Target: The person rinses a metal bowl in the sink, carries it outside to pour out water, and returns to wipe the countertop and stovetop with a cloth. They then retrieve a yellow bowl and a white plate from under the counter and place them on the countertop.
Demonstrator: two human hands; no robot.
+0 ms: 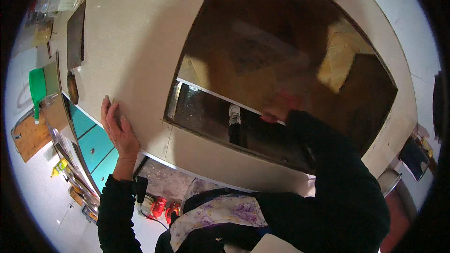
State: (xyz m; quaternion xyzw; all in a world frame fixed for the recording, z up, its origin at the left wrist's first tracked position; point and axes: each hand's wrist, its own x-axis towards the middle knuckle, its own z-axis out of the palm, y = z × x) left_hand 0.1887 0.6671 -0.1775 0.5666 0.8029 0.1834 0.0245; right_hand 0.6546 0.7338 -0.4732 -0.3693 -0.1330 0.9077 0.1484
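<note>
My left hand (121,131) rests on the beige countertop (140,77) near its front edge, fingers a little apart and nothing held. A large rectangular cutout in the countertop lies before me. Inside it, a brown surface ends in a white edge strip (218,95). My right hand (277,110) reaches into the cutout and is at this strip. It is blurred, with a reddish patch about it; whether it holds something cannot be made out. In the gap in front of the strip, a shoe (235,112) shows below.
A cleaver (75,38) with a wooden handle lies at the counter's left. Beyond it are a green dipper (37,82), a wooden board (31,137) and clear containers (59,0). Teal drawers (93,147) are below left. Red objects (159,207) stand low by my body.
</note>
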